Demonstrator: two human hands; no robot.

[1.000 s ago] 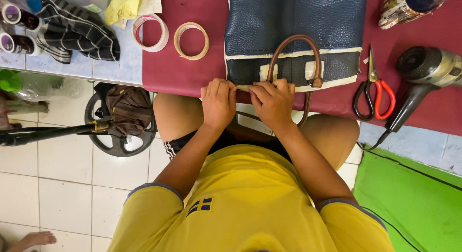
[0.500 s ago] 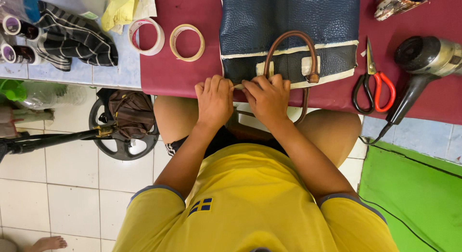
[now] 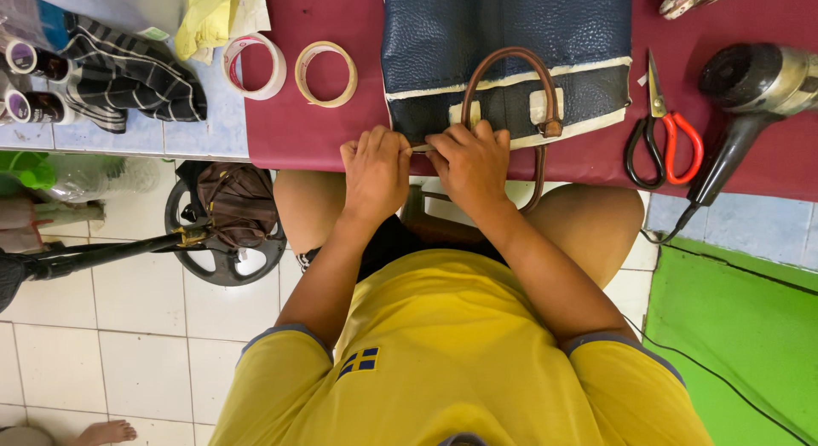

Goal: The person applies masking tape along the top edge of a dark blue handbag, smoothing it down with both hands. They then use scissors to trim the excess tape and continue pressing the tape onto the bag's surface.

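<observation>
- Left hand [image 3: 375, 175] and right hand [image 3: 470, 163] side by side, knuckles up, fingertips pinched on a thin pale strip at the near edge of the navy pebbled-leather bag [image 3: 507, 54].
- Cream-trimmed bag edge just beyond the fingers; curved brown leather handle [image 3: 504, 75] arching over the right hand.
- Maroon cloth-covered bench [image 3: 315, 122] under the bag.
- Red-handled scissors [image 3: 663, 131] and black-and-silver hair dryer [image 3: 750, 97] to the right, well apart from the hands.
- Two tape rolls, white [image 3: 253, 65] and tan [image 3: 325, 73], to the left.
- White tiled floor [image 3: 128, 361] below; green mat [image 3: 741, 327] at right.
</observation>
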